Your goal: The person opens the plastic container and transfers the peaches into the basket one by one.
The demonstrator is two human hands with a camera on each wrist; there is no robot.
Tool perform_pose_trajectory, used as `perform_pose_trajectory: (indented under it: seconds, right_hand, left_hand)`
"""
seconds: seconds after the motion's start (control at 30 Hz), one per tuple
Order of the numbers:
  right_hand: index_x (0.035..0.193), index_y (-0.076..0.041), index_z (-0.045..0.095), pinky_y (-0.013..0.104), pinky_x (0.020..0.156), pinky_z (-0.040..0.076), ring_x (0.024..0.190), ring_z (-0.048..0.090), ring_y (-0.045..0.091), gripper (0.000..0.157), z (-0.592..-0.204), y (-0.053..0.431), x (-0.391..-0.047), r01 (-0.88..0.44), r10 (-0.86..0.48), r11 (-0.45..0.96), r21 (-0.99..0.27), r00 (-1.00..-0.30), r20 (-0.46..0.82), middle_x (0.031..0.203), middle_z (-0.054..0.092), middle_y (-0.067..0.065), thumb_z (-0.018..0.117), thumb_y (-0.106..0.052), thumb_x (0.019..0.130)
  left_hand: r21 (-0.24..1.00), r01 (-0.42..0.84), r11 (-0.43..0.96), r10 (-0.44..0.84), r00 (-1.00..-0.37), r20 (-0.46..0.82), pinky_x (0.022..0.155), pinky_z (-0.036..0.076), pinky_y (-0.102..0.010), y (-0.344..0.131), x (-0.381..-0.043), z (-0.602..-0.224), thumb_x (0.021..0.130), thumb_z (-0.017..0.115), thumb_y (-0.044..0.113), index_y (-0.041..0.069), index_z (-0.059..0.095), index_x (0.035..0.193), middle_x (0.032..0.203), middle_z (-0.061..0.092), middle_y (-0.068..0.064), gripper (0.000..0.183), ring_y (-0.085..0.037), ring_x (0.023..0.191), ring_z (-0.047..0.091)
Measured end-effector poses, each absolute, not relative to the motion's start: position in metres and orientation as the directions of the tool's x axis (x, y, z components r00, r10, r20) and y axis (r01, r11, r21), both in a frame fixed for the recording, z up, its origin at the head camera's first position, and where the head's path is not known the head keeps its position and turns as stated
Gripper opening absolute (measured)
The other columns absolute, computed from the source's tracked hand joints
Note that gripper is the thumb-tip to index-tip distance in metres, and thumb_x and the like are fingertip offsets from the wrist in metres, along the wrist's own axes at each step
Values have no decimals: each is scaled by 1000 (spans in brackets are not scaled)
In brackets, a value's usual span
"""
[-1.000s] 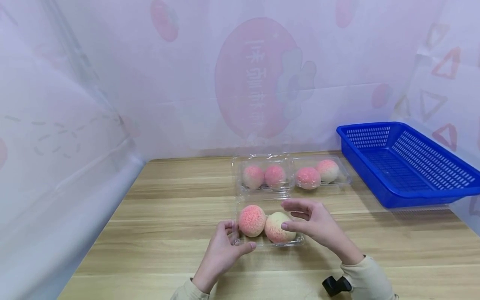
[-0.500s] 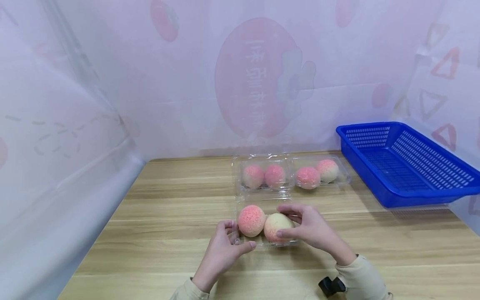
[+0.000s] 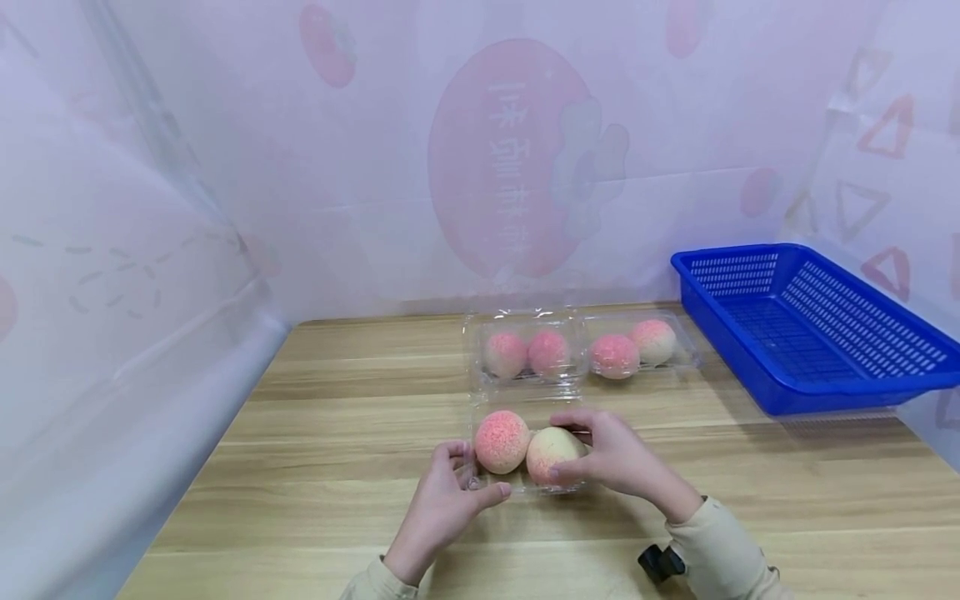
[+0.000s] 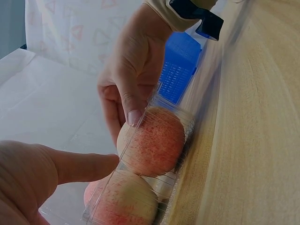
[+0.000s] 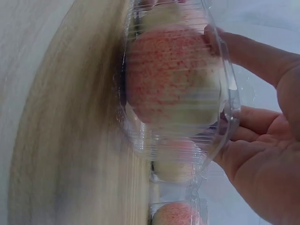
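Observation:
In the head view, a clear plastic box [image 5: 233,93] sits near the middle of the table with two pink-and-cream peaches in it. My right hand [image 3: 618,458] grips the right peach [image 3: 553,454], thumb at its near side and fingers behind. The thumb tip rests on that peach's upper side in the left wrist view. At the box's left end, my left hand [image 3: 442,504] holds the corner, its fingers bent at the side and its thumb reaching along the front rim. The left peach [image 3: 501,442] lies beside the right one, between the two hands.
Behind, two more clear boxes hold peaches: one pair [image 3: 549,353] straight back, another pair [image 3: 654,342] to its right. A blue slotted basket [image 3: 795,400] stands at the back right. Printed white sheeting [image 3: 360,208] hangs along the table's back edge.
My right hand has moved left and closed round the right peach. That peach and its neighbour have shifted very slightly left. The left hand has stayed at the box's corner.

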State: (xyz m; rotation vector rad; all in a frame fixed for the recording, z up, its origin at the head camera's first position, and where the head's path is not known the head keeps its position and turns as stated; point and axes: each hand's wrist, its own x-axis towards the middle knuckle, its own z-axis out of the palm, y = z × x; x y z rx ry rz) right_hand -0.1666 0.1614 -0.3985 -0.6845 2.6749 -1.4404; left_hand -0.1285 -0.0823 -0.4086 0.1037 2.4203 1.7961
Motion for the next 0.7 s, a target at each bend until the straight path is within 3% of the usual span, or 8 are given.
perform_pose_trajectory:
  seconds: [0.27, 0.47, 0.7]
  right_hand:
    - [114, -2, 68, 34, 84, 55, 98, 64, 19, 54, -399, 160, -171, -436, -443, 536, -723, -874, 199, 105, 69, 1, 90, -21, 68]
    - [110, -7, 70, 34, 77, 55, 88, 62, 15, 54, -399, 157, -174, -437, -437, 580, -688, -879, 189, 99, 68, -3, 92, -27, 65]
    - [117, -1, 67, 35, 76, 55, 88, 61, 16, 65, -398, 154, -175, -405, -432, 610, -681, -891, 143, 100, 68, 0, 93, -27, 63]
  left_hand:
    - [954, -21, 300, 125, -990, -61, 98, 49, -44, -83, -130, -409, 71, 88, 14, -13, 35, 132, 138, 38, -40, 86, -47, 125, 47]
    - [941, -5, 339, 109, -993, -44, 99, 48, -48, -83, -130, -409, 70, 89, 16, -12, 38, 131, 135, 42, -38, 84, -47, 122, 50]
    - [939, -3, 345, 107, -993, -43, 98, 49, -47, -83, -129, -409, 70, 89, 16, -12, 38, 130, 134, 42, -39, 84, -46, 121, 51]
